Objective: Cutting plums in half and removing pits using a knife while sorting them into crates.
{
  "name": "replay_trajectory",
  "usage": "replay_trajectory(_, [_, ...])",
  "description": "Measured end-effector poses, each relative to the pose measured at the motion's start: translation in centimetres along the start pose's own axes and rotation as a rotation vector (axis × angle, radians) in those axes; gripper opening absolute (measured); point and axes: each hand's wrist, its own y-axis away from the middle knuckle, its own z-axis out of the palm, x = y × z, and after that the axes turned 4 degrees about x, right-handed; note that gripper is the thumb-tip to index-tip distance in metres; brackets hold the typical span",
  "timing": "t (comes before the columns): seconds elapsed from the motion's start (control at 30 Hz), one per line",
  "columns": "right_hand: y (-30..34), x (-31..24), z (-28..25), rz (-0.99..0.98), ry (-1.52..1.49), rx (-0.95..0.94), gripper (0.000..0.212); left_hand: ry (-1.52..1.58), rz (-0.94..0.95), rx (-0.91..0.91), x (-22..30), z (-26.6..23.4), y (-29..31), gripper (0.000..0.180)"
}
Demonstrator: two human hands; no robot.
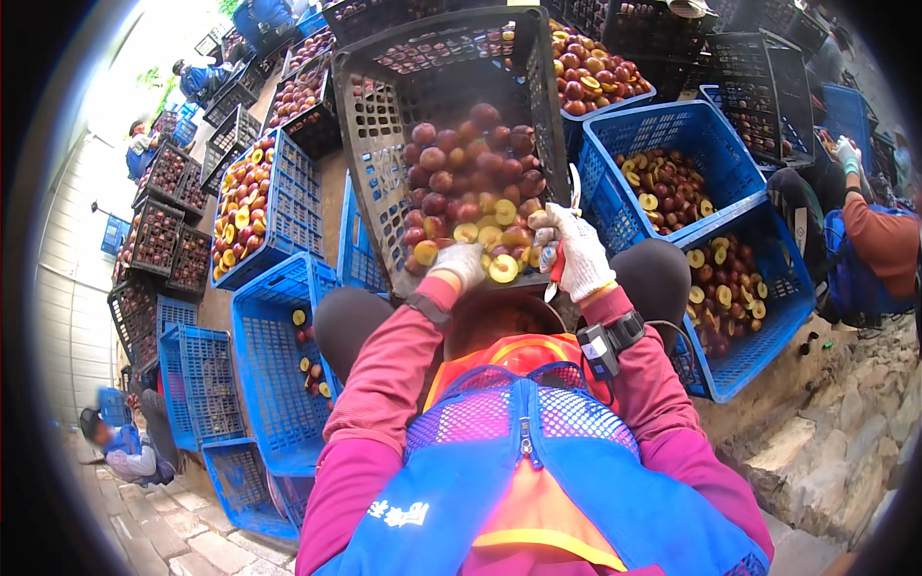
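A black slatted crate leans tilted toward me between my knees, with dark red plums heaped at its near end. Several are cut, showing yellow flesh. My left hand, in a white knitted glove, is closed at the crate's near edge, with a halved plum at its fingertips. Its grip is partly hidden. Just to the right, my right hand, gloved too, is wrapped round a red and silver hand tool that looks like pruning shears. The metal end points up past the fingers.
At my right stand blue crates holding cut plums. On the left, one blue crate has a few halves, and another is full of plums. Stacked dark crates stand farther left. A co-worker sits at the right.
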Motion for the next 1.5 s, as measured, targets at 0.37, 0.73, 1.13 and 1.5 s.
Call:
replay_trajectory(0.37, [0.9, -1.8, -2.8, 0.204, 0.186, 0.082, 0.034, 0.528, -0.194, 0.667, -7.3, -11.3, 13.4, 0.047])
replay_trajectory(0.73, [-2.3, 6.2, -3.3, -0.26, 0.683, -0.287, 0.028, 0.061, -0.168, 0.733, -17.4, -15.7, 13.1, 0.057])
replay_trajectory(1.13, [-4.0, 3.7, -3.1, -0.298, 0.905, -0.312, 0.043, -0.001, -0.48, 0.219, -9.7, -4.4, -19.4, 0.065])
replay_trajectory(1.5, [-4.0, 3.4, 0.0, -0.059, 0.411, -0.006, 0.034, 2.015, 0.055, 0.103, -5.2, -11.1, -4.0, 0.044])
